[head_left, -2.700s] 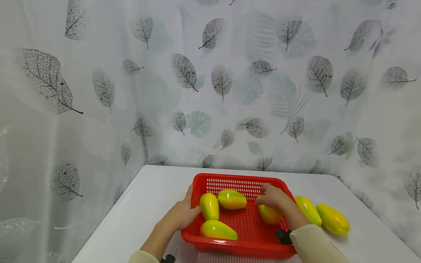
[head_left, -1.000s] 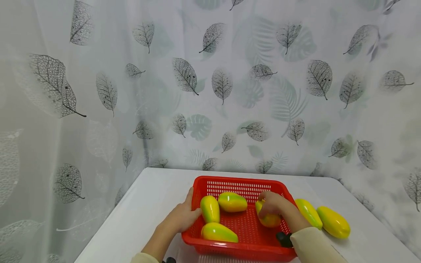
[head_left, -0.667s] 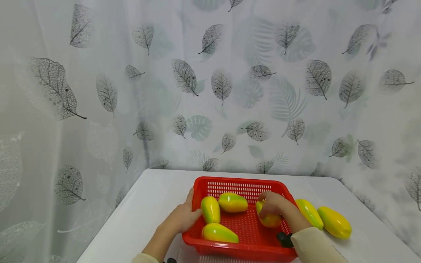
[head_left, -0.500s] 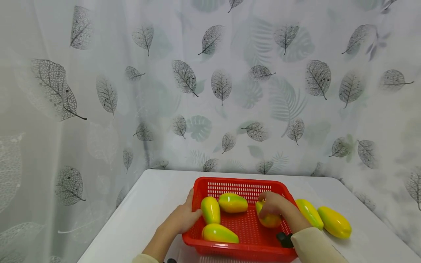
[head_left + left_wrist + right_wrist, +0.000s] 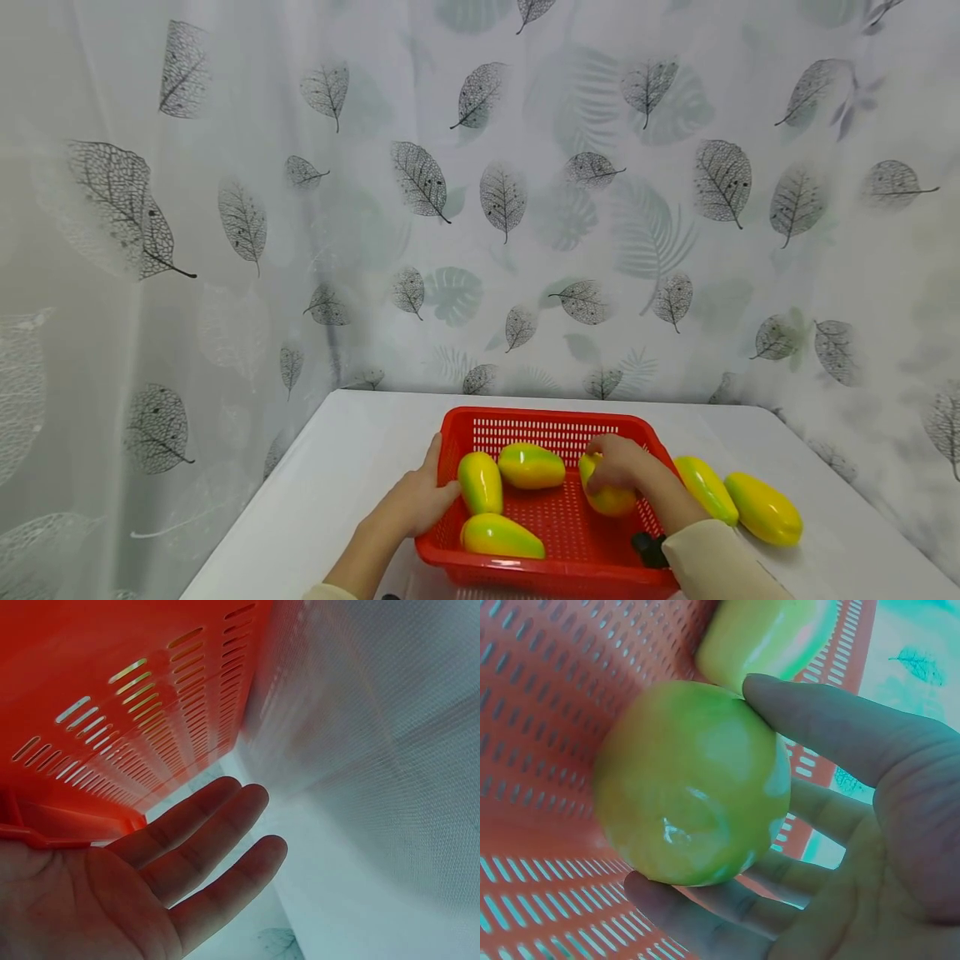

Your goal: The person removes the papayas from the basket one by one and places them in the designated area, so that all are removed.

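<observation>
In the head view, my right hand (image 5: 618,465) grips a yellow-green mango (image 5: 609,502) inside the red plastic basket (image 5: 543,565). The right wrist view shows the thumb on one side of that mango (image 5: 694,787) and the fingers curved under the other. My left hand (image 5: 420,498) holds the basket's left rim, thumb over the edge to the inside. Seen from the left wrist, three fingers (image 5: 202,859) stretch out loosely beside the slotted wall. More mangoes lie in the basket's left half: one at the back (image 5: 531,466), one upright by the left wall (image 5: 480,483), one in front (image 5: 501,536).
Two further mangoes, a near one (image 5: 705,490) and an outer one (image 5: 765,508), lie on the white table (image 5: 315,500) right of the basket. A leaf-printed curtain (image 5: 502,250) hangs behind and to the left of the table.
The mango in my right hand has shifted slightly left and up, tilting a little. My left hand and the basket hold their place. The head view has tipped slightly upward.
</observation>
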`<state>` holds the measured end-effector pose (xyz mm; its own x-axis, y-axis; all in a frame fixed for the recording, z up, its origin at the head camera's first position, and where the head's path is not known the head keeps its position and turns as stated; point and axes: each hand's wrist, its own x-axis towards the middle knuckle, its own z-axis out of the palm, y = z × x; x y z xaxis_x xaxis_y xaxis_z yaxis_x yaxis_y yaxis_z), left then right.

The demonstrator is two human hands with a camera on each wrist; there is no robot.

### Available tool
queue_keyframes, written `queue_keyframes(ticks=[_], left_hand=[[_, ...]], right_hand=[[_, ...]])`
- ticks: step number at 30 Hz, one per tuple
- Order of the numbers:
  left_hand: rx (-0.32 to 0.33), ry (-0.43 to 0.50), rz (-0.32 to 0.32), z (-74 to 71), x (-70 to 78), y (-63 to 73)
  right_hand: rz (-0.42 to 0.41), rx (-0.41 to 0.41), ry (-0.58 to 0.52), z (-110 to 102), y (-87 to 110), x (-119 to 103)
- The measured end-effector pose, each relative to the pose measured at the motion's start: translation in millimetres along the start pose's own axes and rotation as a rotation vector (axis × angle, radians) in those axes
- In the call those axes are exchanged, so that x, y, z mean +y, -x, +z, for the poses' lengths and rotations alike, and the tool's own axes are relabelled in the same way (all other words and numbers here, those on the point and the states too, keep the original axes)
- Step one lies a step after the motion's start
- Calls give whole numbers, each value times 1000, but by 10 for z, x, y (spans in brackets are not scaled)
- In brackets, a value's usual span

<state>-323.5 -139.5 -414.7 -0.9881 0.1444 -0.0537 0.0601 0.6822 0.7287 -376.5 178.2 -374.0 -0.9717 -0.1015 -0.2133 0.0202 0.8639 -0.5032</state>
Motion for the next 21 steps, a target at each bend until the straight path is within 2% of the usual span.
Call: queue_keyframes(ticks=[21], left_hand=[[-1, -10, -4, -7, -15, -2]], right_hand=[[-55, 79, 22, -122, 117, -188]])
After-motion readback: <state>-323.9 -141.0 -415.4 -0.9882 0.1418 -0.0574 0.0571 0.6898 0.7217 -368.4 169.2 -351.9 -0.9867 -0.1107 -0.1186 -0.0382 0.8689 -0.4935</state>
